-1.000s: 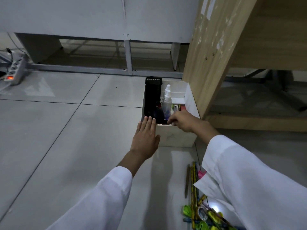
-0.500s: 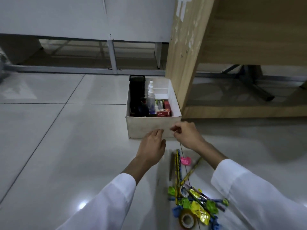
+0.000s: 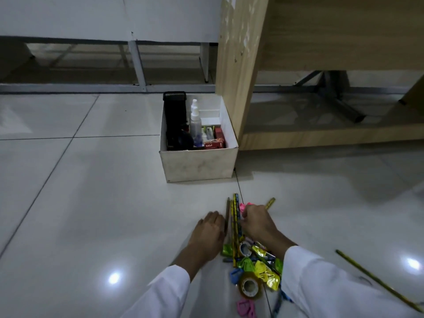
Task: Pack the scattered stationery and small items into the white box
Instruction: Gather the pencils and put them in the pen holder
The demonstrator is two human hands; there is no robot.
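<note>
Two hands of mine are down on the tiled floor (image 3: 91, 203), in front of the white box (image 3: 199, 165). A wooden desk panel (image 3: 238, 72) stands just beside the box's right wall, and a chair base (image 3: 337, 97) sits further back under the desk. Nothing lies between my hands and the box but bare tile.

The box is open-topped, its front wall scuffed. Inside stand a black mesh holder (image 3: 174, 111) at the left, a clear spray bottle (image 3: 195, 125) beside it, and a red carton (image 3: 213, 143) at the front right.

My left hand (image 3: 210, 232) lies flat, fingers straight, touching the brown pencil (image 3: 227, 216) at the edge of the pencil bundle (image 3: 235, 221). My right hand (image 3: 257, 223) curls over the bundle's other side (whether it actually pinches anything I cannot tell), just beside a pink eraser (image 3: 243, 205). Nearer me lie bright wrappers (image 3: 263, 270), a tape roll (image 3: 250, 287) and a pink clip (image 3: 246, 307). One long pencil (image 3: 376, 281) lies well apart at the right.
</note>
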